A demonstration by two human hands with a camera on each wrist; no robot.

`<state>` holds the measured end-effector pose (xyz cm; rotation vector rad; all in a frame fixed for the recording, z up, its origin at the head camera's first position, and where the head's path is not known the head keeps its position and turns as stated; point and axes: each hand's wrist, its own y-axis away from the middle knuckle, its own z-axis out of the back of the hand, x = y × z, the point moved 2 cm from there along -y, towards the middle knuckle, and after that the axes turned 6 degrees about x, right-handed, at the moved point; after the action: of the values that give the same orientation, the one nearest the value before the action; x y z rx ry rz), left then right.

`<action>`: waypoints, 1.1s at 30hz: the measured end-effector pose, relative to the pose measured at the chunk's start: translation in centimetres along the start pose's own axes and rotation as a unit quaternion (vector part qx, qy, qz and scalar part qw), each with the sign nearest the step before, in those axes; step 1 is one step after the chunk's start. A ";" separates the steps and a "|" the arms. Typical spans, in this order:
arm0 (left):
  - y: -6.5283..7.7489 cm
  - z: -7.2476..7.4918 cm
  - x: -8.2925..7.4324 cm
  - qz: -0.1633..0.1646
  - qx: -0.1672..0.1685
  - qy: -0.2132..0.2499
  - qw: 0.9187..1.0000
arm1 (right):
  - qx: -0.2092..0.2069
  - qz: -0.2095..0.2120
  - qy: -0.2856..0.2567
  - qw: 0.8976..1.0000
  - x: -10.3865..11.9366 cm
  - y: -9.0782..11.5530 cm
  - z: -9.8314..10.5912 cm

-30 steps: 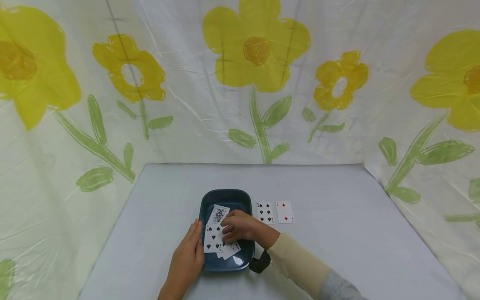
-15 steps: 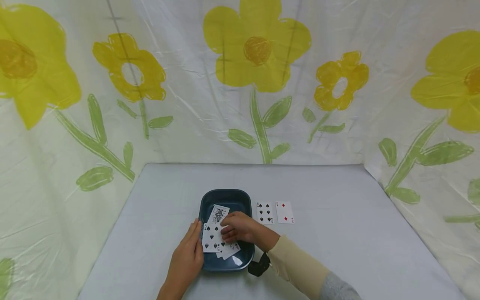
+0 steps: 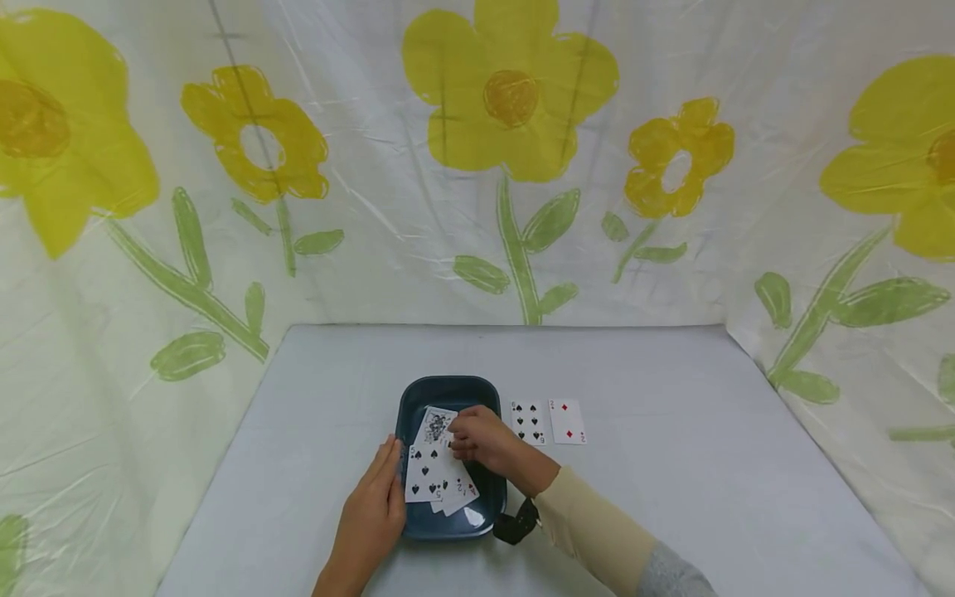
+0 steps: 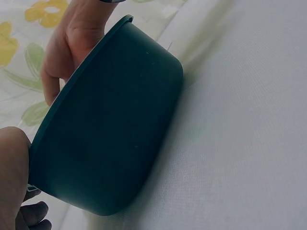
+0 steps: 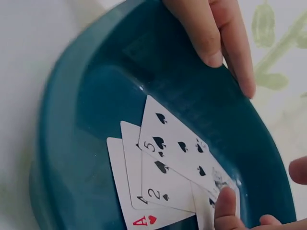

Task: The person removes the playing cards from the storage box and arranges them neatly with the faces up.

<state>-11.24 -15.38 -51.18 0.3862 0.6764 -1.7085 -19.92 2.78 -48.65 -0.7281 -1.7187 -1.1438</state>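
A dark blue-green rectangular dish (image 3: 450, 535) stands on the table with several playing cards (image 5: 158, 184) overlapping inside. On top lies the five of spades (image 3: 421, 475); a card with an ornate black figure (image 3: 435, 424) shows above it. The two of spades (image 5: 177, 191) and ace of hearts (image 5: 124, 187) are partly covered. My left hand (image 3: 373, 499) holds the dish's left rim, thumb on the inner side and fingers outside. My right hand (image 3: 488, 439) hovers over the cards with bent, spread fingers, its thumb (image 5: 226, 206) overlapping the figure card in the right wrist view.
Right of the dish, the six of spades (image 3: 528, 424) and two of diamonds (image 3: 568, 422) lie face up side by side on the white table (image 3: 656, 481). A sheet with yellow flowers (image 3: 373, 249) encloses the table's back and sides.
My right hand has drawn slightly up and right, off the five of spades. That card slid a little left, then back right. The left hand has stayed on the dish.
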 end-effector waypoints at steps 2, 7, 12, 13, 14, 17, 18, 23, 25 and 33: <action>0.0 0.1 0.0 -0.001 0.000 -0.001 1.000 | -0.001 0.005 -0.006 1.000 0.1 -0.2 0.1; 0.0 0.1 0.0 -0.005 -0.007 -0.004 1.000 | 0.005 -0.005 -0.022 1.000 0.1 -0.7 0.1; -0.1 0.1 0.1 -0.008 -0.009 -0.001 1.000 | -0.001 -0.012 -0.049 0.999 -0.1 -1.1 0.0; 0.0 0.0 0.1 -0.006 -0.007 0.000 1.000 | -0.002 -0.012 -0.054 0.998 -0.2 -1.1 0.0; 0.0 0.0 0.1 -0.004 -0.005 0.002 1.000 | -0.004 -0.013 -0.059 0.998 -0.2 -1.2 0.0; 0.0 0.0 0.1 0.001 0.001 0.006 1.000 | -0.008 -0.017 -0.077 0.997 -0.2 -1.3 0.0; 0.0 0.0 0.1 0.002 0.003 0.007 1.000 | -0.009 -0.017 -0.082 0.996 -0.2 -1.3 0.0; 0.0 -0.1 0.0 -0.002 0.002 0.010 1.000 | -0.015 -0.019 -0.068 0.997 -0.2 -0.8 0.3; 0.0 -0.1 0.0 -0.004 -0.003 0.007 1.000 | -0.008 -0.026 -0.053 0.998 -0.1 -0.5 0.3; 0.0 0.0 0.1 0.004 0.000 0.002 1.000 | 0.002 -0.073 -0.044 0.996 0.0 -0.1 -0.3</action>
<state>-11.25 -15.44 -51.24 0.3929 0.6765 -1.7007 -19.90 2.43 -48.68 -0.6676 -1.8728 -1.2218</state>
